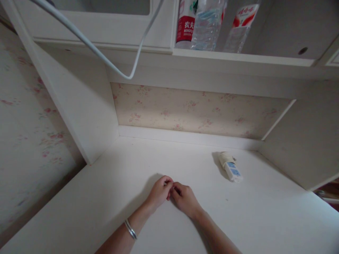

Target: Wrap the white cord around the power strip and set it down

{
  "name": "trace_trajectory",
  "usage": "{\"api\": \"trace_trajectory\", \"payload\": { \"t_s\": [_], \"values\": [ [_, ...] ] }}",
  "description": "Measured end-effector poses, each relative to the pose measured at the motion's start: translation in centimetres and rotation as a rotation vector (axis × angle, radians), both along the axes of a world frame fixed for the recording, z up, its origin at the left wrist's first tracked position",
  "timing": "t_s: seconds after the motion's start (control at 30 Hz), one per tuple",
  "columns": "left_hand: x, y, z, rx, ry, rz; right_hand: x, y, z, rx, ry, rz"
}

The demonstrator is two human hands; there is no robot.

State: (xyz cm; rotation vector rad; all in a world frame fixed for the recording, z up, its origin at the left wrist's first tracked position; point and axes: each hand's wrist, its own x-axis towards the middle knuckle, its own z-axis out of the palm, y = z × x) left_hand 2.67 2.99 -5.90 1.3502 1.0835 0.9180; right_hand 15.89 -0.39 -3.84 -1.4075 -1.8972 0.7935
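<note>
Over the white desktop (148,151), my left hand (161,190) and my right hand (184,197) meet fingertip to fingertip. Thumb and fingers are pinched together on both, and whatever lies between them is hidden or too small to make out. A silver bangle (130,229) circles the left wrist. To the right and farther back lies a white power strip (233,171) with its cord coiled at one end, apart from both hands. It has blue markings and seems to be in clear wrapping.
Overhead, a white shelf (243,60) bears plastic bottles, among them a red-labelled bottle (185,30) and a clear bottle (208,26). A white cable (129,76) dangles at upper left. White side panels (299,141) and floral wallpaper (185,109) bound the desk.
</note>
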Motion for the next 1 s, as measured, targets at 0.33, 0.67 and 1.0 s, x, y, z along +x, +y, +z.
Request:
{"api": "trace_trajectory", "payload": {
  "t_s": [0.33, 0.67, 1.0],
  "values": [
    [-0.10, -0.06, -0.19, 0.055, 0.068, -0.027, 0.13, -0.16, -0.02, 0.018, -0.053, -0.021],
    [-0.16, 0.01, -0.54, 0.049, 0.094, -0.039, 0.05, -0.22, -0.07, 0.036, -0.063, -0.008],
    [-0.08, 0.08, -0.59, 0.054, 0.104, -0.040, 0.10, -0.17, -0.04, 0.029, -0.128, 0.001]
  ]
}}
